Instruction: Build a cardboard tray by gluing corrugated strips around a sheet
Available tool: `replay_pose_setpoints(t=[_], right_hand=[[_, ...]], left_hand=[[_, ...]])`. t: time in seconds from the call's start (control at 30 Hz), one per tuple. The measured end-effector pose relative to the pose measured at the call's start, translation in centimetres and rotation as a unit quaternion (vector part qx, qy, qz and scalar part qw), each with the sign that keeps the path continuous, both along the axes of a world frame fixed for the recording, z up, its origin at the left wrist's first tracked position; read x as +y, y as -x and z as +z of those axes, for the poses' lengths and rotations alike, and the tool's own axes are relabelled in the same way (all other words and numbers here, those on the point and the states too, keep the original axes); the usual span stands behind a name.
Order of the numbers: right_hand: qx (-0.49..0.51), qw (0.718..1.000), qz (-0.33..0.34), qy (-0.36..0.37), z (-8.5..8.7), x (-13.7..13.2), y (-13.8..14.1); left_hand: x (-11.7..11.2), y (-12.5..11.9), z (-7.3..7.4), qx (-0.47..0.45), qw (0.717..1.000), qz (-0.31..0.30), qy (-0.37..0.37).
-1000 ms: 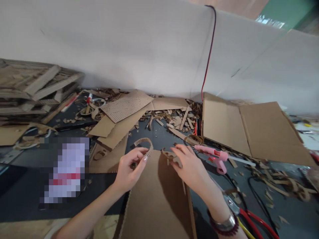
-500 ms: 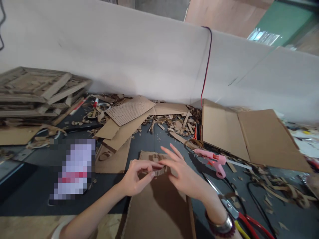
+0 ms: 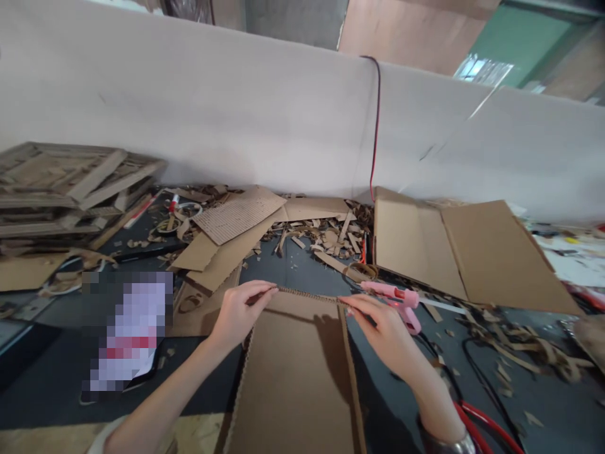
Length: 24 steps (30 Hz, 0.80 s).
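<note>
A thin corrugated cardboard strip [image 3: 307,294] runs nearly straight between my hands, along the far edge of a long cardboard panel [image 3: 293,372]. My left hand [image 3: 240,312] pinches the strip's left end between thumb and fingers, by the panel's far left corner. At the far right corner, my right hand [image 3: 380,323] pinches the other end. Whether the strip touches the panel's edge or hangs just above it, I cannot tell. A pink glue gun [image 3: 407,304] with a clear glue stick lies just beyond my right hand.
Left of the panel lies a phone [image 3: 125,340], its screen blurred. Cardboard sheets [image 3: 239,217] and scraps [image 3: 331,236] lie toward the white wall. A folded cardboard piece [image 3: 505,252] stands at right. Red handles [image 3: 486,422] show at lower right; cardboard frames [image 3: 61,183] are stacked far left.
The strip was curled in a loop between my close-set hands; now it is stretched out straight. My hands have moved apart, and my right fingers have closed on its end.
</note>
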State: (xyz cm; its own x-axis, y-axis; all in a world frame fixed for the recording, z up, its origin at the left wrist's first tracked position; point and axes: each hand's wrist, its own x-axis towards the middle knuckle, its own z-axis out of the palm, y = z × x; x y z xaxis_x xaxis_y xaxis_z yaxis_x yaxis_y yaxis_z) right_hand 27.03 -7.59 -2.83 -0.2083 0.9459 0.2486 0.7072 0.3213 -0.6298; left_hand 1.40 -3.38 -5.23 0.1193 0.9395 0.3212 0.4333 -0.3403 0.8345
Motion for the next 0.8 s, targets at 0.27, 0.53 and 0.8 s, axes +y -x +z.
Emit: replay_pose_setpoints(t=[0.27, 0.53, 0.8], right_hand=[[0.012, 0.997, -0.063, -0.032, -1.2, 2.8, 1.4], [-0.027, 0.996, -0.056, -0.064, -3.1, 3.1, 1.2], [-0.09, 0.993, -0.052, -0.057, -3.7, 2.6, 1.7]], left_hand=[[1.5, 1.2, -0.2, 0.03, 0.998, 0.05, -0.013], [2.1, 1.8, -0.2, 0.101, 0.995, -0.007, -0.009], [1.4, 1.1, -0.4, 0.179, 0.984, 0.0, -0.015]])
